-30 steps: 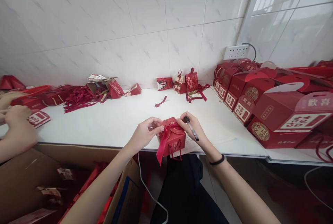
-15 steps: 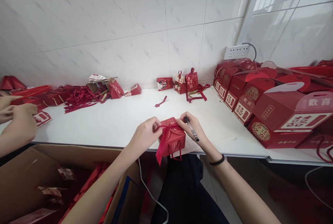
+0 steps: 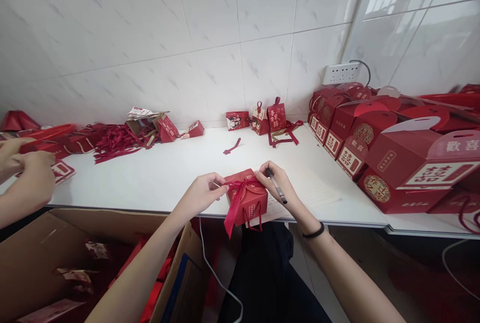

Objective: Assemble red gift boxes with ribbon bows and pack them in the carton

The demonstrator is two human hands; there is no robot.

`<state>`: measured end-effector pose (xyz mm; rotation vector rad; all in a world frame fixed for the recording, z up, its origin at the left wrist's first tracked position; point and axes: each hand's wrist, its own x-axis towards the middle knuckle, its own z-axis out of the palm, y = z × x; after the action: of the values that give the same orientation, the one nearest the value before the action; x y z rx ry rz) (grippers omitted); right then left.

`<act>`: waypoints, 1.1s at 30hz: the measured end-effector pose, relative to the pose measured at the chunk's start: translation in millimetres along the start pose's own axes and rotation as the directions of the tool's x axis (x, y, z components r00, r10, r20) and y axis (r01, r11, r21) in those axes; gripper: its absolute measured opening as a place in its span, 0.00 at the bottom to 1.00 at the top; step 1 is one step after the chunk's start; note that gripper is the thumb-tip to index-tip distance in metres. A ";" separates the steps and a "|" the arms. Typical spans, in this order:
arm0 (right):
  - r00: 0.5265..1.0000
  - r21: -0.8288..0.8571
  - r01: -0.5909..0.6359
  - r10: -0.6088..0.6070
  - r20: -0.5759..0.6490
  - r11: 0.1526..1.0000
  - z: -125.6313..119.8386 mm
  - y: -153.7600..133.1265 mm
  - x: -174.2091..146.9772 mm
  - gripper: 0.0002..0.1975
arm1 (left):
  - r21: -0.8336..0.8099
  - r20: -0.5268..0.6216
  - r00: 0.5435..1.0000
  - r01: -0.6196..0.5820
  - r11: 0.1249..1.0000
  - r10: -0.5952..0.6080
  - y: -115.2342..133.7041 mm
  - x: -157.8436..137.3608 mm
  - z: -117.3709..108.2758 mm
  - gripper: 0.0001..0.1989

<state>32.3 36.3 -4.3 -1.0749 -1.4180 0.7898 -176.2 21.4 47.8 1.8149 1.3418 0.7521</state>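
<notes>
A small red gift box (image 3: 256, 206) with twisted red cord handles stands at the table's front edge. Across its top a red ribbon (image 3: 234, 209) is tied in a bow, one tail hanging down the front left. My left hand (image 3: 204, 194) pinches the bow's left side between thumb and fingertips, at the box's left edge. At the right side, my right hand (image 3: 275, 178) pinches the ribbon's other side. A black-capped pen (image 3: 278, 188) is tucked in that same hand, pointing down to the right.
Red gift boxes (image 3: 408, 163) are stacked at the right. Smaller boxes (image 3: 276, 117) and loose ribbons (image 3: 116, 144) lie along the wall. Written paper (image 3: 311, 198) lies beside the box. A cardboard carton (image 3: 123, 218) stands below left; another person's hands (image 3: 32, 173) work at far left.
My left hand has moved a little left, drawing the left side of the bow outward. My right hand and the gift box have barely moved.
</notes>
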 end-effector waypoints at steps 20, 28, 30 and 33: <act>0.998 -0.010 0.061 -0.061 0.001 0.998 0.7 6.8 0.3 0.12 | -0.379 0.094 0.988 -0.082 0.922 0.126 -0.4 10.5 18.5 0.14; 1.000 -0.004 0.031 -0.031 0.001 1.000 -0.4 4.0 0.5 0.13 | -0.291 -0.069 0.981 -0.195 0.937 0.183 -3.1 8.3 20.6 0.09; 0.999 -0.006 0.033 -0.033 -0.001 0.999 -0.6 3.7 0.3 0.13 | -0.260 -0.067 0.980 -0.198 0.945 0.187 -2.4 8.0 19.9 0.09; 0.999 -0.003 0.032 -0.032 -0.001 0.999 -0.7 4.2 0.3 0.14 | -0.228 -0.040 0.981 -0.195 0.954 0.191 -0.5 7.3 18.5 0.10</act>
<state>33.8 38.1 -8.0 -1.0528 -1.4324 0.7643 -159.5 24.5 37.4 1.7703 1.0483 0.9879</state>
